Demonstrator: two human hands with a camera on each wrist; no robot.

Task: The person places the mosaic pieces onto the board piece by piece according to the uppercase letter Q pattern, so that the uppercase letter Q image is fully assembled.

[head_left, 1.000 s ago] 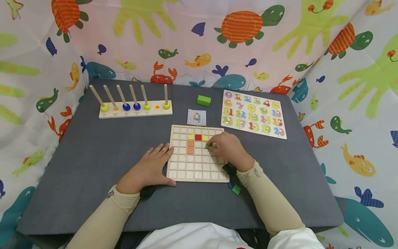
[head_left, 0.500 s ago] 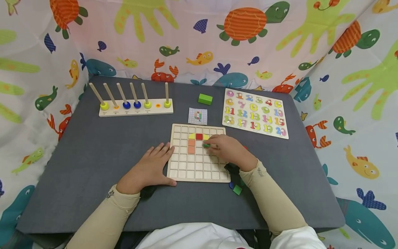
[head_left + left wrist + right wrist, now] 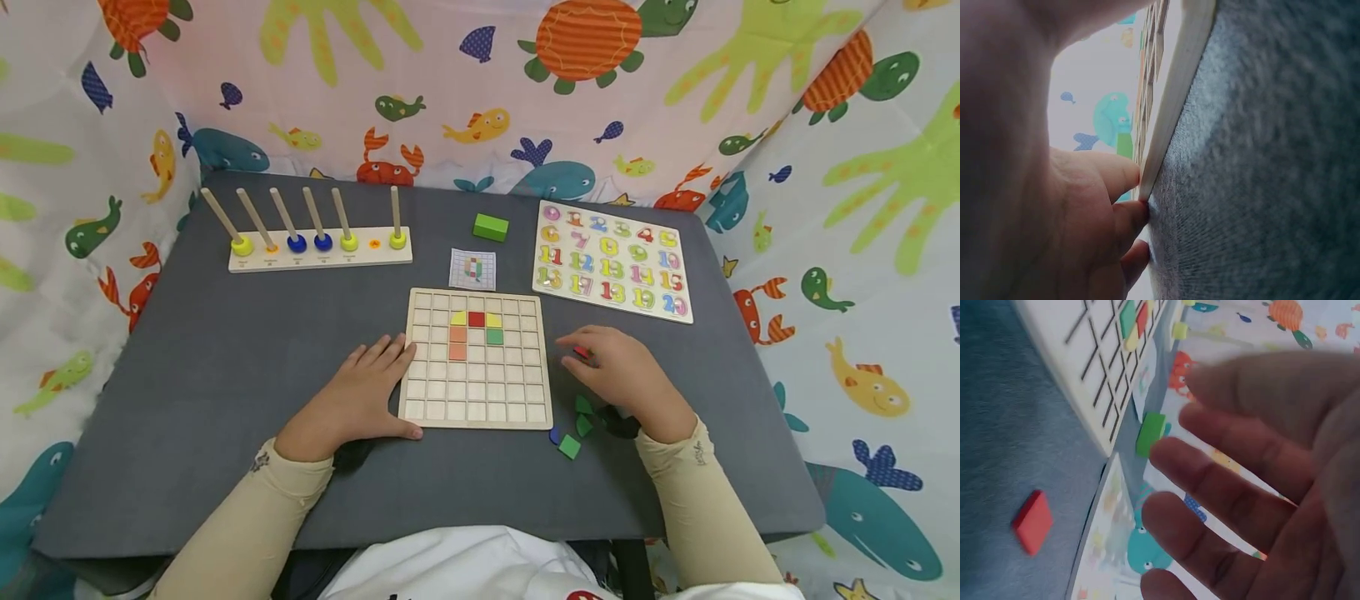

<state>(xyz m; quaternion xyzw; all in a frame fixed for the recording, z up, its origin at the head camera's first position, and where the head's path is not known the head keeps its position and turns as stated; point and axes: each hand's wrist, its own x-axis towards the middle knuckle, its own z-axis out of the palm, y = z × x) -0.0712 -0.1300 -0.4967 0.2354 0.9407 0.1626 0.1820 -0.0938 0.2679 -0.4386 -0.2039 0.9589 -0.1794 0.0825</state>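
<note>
The wooden grid board (image 3: 477,392) lies flat with a red square (image 3: 476,319), two yellow pieces, two orange squares (image 3: 457,342) and a green square (image 3: 495,336) in its cells. My left hand (image 3: 351,400) is spread flat, fingertips and thumb touching the board's left edge; the left wrist view shows fingers (image 3: 1124,176) against its side. My right hand (image 3: 626,375) hovers right of the board, holding nothing, fingers (image 3: 1210,481) apart and relaxed. Beneath it a red piece (image 3: 1034,523) lies on the cloth, partly covered in the head view.
Green pieces (image 3: 569,447) and a blue piece (image 3: 554,436) lie by the board's lower right corner. Behind the board are a patterned card (image 3: 472,269) and a green block (image 3: 491,227). A peg stand (image 3: 322,260) is back left, a number board (image 3: 612,292) back right.
My right hand has let go of the green square, now in a cell below the right yellow piece, and moved right, off the board. My left hand has stayed at the edge.
</note>
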